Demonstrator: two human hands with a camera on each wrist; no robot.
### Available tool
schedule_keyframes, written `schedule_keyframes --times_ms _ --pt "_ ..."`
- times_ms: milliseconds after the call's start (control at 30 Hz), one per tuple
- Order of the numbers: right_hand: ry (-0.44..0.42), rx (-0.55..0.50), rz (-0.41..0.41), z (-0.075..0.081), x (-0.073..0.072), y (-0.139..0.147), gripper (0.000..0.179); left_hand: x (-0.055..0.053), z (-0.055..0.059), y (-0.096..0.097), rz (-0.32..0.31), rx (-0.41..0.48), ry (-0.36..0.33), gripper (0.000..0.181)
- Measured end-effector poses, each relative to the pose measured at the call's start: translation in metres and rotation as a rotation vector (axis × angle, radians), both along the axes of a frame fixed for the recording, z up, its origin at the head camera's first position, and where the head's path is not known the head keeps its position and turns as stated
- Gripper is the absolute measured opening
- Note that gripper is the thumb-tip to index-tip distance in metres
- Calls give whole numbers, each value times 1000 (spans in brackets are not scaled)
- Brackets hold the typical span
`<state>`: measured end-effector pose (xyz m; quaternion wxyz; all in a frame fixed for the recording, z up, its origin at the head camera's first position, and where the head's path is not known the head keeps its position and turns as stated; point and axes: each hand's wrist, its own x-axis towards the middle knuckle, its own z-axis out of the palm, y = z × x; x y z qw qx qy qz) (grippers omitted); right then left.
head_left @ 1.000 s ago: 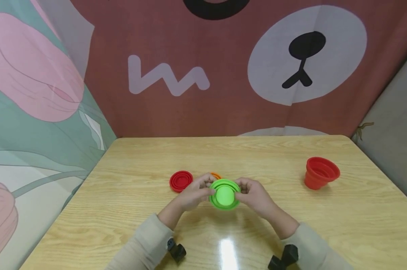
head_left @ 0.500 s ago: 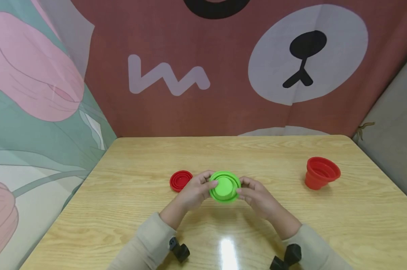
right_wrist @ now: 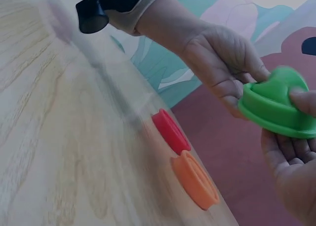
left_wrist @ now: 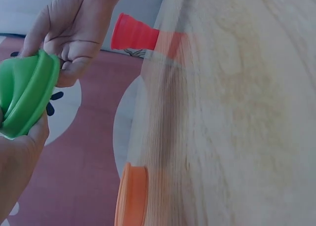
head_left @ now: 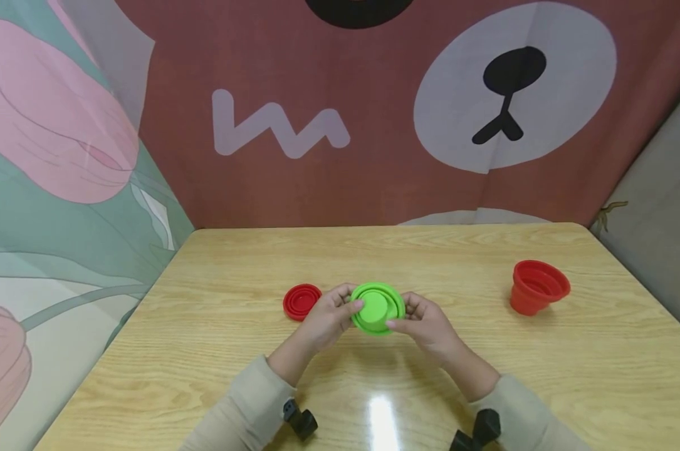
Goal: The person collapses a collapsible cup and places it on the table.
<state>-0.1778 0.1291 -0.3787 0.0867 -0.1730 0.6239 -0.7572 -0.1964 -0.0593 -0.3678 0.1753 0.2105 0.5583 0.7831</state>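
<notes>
Both hands hold a green collapsible cup point(head_left: 375, 307) above the table, its round base facing the head camera. My left hand point(head_left: 327, 318) pinches its left side, thumb on the front and fingers behind. On the opposite side my right hand point(head_left: 427, 326) grips the rim, its thumb pressing near the lower edge of the base. Seen from the right wrist, the green cup point(right_wrist: 279, 105) is mostly flattened, with its middle bulging unevenly between the thumbs. A flattened red collapsible cup point(head_left: 302, 302) lies just beyond my left hand.
An expanded red collapsible cup point(head_left: 534, 289) stands at the right of the wooden table point(head_left: 215, 376). A flattened orange collapsible cup point(right_wrist: 195, 179) lies beside the flat red one, hidden in the head view. A printed cloth point(head_left: 294, 194) hangs behind the table's far edge.
The green cup has risen slightly and tilted, covering the orange cup in the head view. My right thumb has shifted inward from the cup's edge onto its lower front.
</notes>
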Motion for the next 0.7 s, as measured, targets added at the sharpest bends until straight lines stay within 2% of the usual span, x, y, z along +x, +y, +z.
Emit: schedule_keyframes --times_ms 167,367,467,567,700 --pt "35 32 -53 2 1 -2 21 1 1 0 0 -25 0 19" --pt "55 221 -168 9 0 -4 22 2 3 1 77 -74 -4 23" --pt "85 291 -174 12 -1 -3 24 1 3 1 96 -112 4 24" --pt "121 347 -111 14 -3 0 26 -1 3 -3 29 -149 5 26" --pt "150 392 13 14 -3 5 27 -4 3 -11 -126 -256 39 32"
